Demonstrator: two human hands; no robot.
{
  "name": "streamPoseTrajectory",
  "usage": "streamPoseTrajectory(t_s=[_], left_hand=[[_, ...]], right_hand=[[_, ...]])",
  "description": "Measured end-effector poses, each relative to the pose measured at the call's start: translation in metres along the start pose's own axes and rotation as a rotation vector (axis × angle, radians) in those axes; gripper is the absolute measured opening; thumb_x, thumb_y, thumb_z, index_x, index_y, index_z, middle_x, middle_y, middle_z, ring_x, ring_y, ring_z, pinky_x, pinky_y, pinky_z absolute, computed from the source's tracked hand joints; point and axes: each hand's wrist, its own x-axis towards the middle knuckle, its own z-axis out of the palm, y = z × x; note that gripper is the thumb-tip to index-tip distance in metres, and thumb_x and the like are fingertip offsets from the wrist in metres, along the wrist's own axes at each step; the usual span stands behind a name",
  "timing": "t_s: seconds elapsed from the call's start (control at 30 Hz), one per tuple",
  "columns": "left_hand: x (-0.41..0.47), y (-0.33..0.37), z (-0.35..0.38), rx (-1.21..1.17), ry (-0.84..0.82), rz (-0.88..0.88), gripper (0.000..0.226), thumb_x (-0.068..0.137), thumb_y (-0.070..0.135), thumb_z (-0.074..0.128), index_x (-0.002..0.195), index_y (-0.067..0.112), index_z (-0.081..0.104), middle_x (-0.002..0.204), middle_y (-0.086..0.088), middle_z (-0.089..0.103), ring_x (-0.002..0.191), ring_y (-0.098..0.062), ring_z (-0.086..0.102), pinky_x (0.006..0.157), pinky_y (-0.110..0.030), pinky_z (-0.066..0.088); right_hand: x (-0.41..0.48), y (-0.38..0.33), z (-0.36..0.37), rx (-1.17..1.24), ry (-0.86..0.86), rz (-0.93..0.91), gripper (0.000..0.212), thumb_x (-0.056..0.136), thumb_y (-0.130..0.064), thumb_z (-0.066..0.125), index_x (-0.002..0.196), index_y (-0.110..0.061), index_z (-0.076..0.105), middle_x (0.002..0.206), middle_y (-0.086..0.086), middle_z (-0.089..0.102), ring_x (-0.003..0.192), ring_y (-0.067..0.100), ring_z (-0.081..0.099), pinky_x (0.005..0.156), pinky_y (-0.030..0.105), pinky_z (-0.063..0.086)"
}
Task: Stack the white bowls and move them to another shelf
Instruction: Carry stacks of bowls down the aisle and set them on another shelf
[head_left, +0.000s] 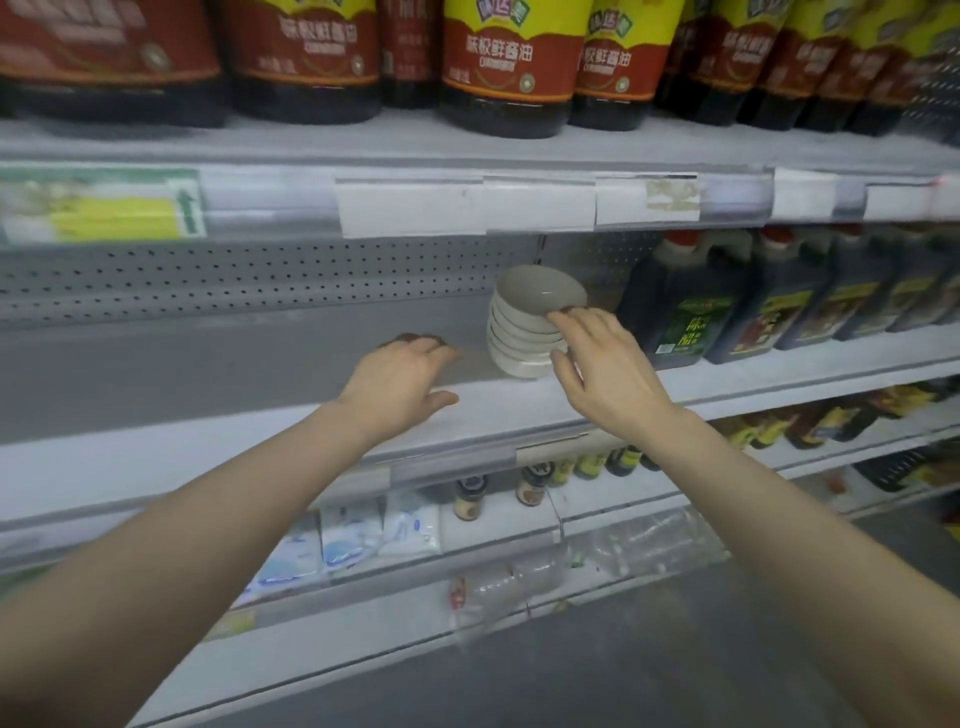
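White bowls (524, 332) nested in one leaning stack on middle shelf (260, 441), beside dark bottles (675, 306). Right hand (602, 374) clasps stack, fingers over top rim, thumb low. Left hand (400, 384) hovers spread, empty. Stacking looks done; whether move made, cannot tell.

Bare forearms, dark reddish-brown polish on the nails of left hand (396, 382) and right hand (609, 370).
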Motion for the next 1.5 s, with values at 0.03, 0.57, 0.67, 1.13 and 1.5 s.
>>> streamPoseTrajectory(t_s=[0.03,0.57,0.67,1.13,1.5], left_hand=[[-0.01,0.001,-0.007,0.024,0.025,0.012,0.057,0.092,0.046,0.061,0.143,0.024,0.046,0.141,-0.002,0.053,0.125,-0.028,0.05,0.097,-0.04,0.048],[-0.323,0.001,-0.115,0.375,0.23,-0.142,0.051,0.079,0.039,0.078,0.119,0.011,0.064,0.116,-0.009,0.065,0.099,-0.034,0.062,0.085,-0.045,0.052],[-0.406,-0.006,-0.134,0.438,0.211,-0.267,0.046,0.084,0.04,0.068,0.12,0.011,0.063,0.117,-0.01,0.064,0.101,-0.035,0.061,0.085,-0.046,0.052],[-0.728,-0.074,-0.213,0.58,0.225,-0.789,0.053,0.085,0.044,0.07,0.128,0.015,0.06,0.124,-0.007,0.062,0.107,-0.032,0.059,0.091,-0.044,0.049],[-0.951,-0.189,-0.263,0.607,0.206,-1.153,0.055,0.084,0.049,0.064,0.129,0.016,0.06,0.12,-0.007,0.063,0.103,-0.031,0.059,0.087,-0.043,0.052]], right_hand=[[-0.005,-0.007,-0.004,-0.011,-0.017,-0.042,0.046,0.095,-0.029,0.041,0.135,-0.01,0.051,0.131,0.011,0.056,0.121,0.032,0.049,0.095,0.046,0.047],[-0.073,-0.216,-0.061,0.06,-0.022,-0.625,0.051,0.095,-0.038,0.038,0.138,-0.014,0.052,0.13,0.006,0.06,0.111,0.031,0.058,0.094,0.043,0.043],[-0.082,-0.293,-0.062,0.124,-0.028,-0.776,0.051,0.093,-0.039,0.039,0.135,-0.014,0.054,0.126,0.007,0.062,0.108,0.031,0.061,0.091,0.043,0.046],[-0.102,-0.655,-0.071,0.273,0.028,-1.258,0.055,0.09,-0.047,0.042,0.137,-0.019,0.053,0.13,0.002,0.06,0.11,0.029,0.06,0.093,0.043,0.046],[-0.13,-0.971,-0.061,0.409,-0.032,-1.388,0.057,0.092,-0.047,0.035,0.139,-0.018,0.05,0.131,0.003,0.059,0.113,0.03,0.058,0.091,0.044,0.045]])
